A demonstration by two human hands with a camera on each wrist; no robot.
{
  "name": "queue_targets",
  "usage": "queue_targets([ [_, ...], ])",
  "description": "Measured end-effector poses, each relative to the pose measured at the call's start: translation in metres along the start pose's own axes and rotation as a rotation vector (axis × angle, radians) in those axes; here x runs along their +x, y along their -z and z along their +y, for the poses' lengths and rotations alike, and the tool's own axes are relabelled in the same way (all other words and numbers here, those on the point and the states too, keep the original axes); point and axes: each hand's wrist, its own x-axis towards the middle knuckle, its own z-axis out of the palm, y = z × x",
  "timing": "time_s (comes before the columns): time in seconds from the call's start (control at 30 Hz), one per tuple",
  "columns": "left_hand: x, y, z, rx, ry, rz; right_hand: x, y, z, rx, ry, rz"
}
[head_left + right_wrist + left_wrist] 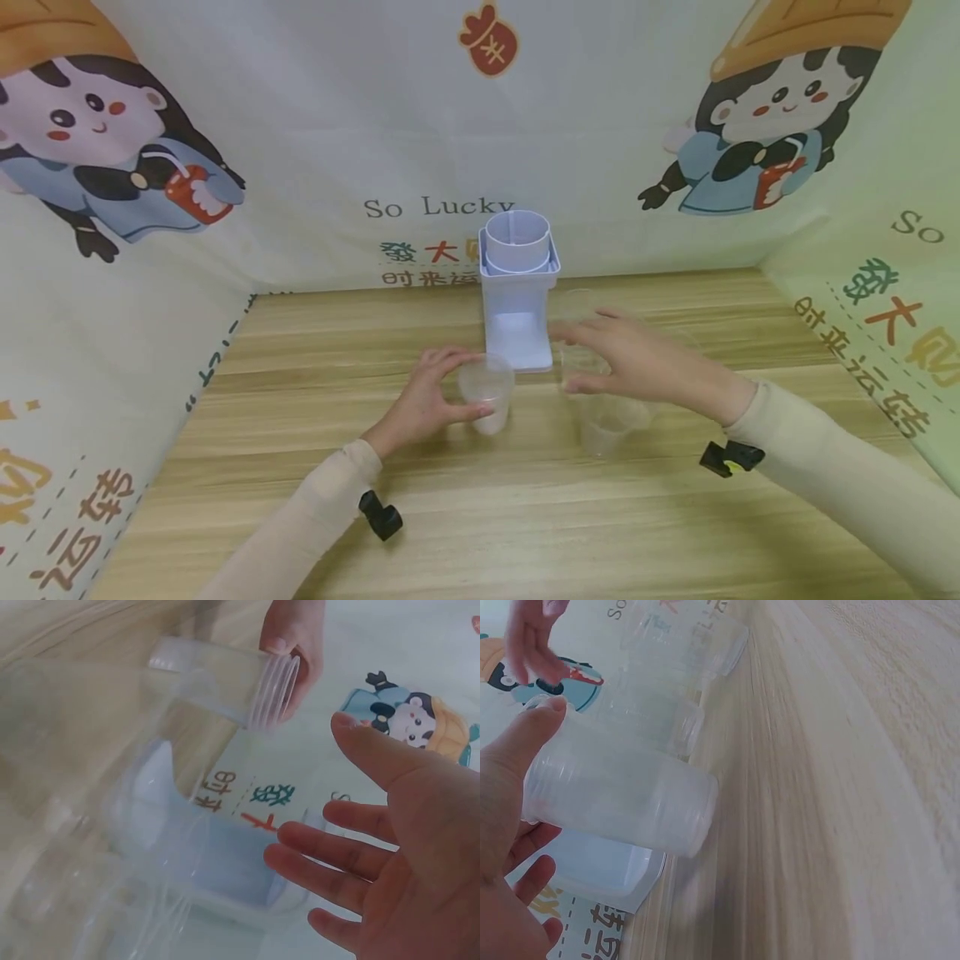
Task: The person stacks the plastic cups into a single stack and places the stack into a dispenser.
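Left hand (pixel 429 402) grips one cup (pixel 487 385); right hand (pixel 637 358) spreads its fingers.
I can't count the blurred clear cups (pixel 602 432); the bench (pixel 510 533) has its near edge cut off.

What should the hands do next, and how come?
Maybe the left hand could lift its plastic cup toward the pale stand, because it grips that cup close to the stand, while the right hand is open, with nothing in it.
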Motion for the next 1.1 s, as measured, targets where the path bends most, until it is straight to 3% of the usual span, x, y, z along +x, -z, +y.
queue_targets([
  [0.33, -0.001, 0.0, -0.002, -0.009, 0.019, -0.004, -0.041, -0.008, 0.015, -0.077, 0.047, 0.014],
  [0.57, -0.002, -0.002, -0.005, -0.026, -0.025, 0.018, -0.048, -0.015, 0.018, -0.109, 0.066, -0.008],
  [0.87, -0.002, -0.005, -0.004, -0.035, -0.014, 0.005, -0.052, -0.023, 0.024, -0.105, 0.048, -0.015],
  [1.1, 0.001, -0.006, -0.001, -0.047, -0.043, 0.033, -0.053, -0.025, 0.024, -0.078, 0.042, -0.012],
])
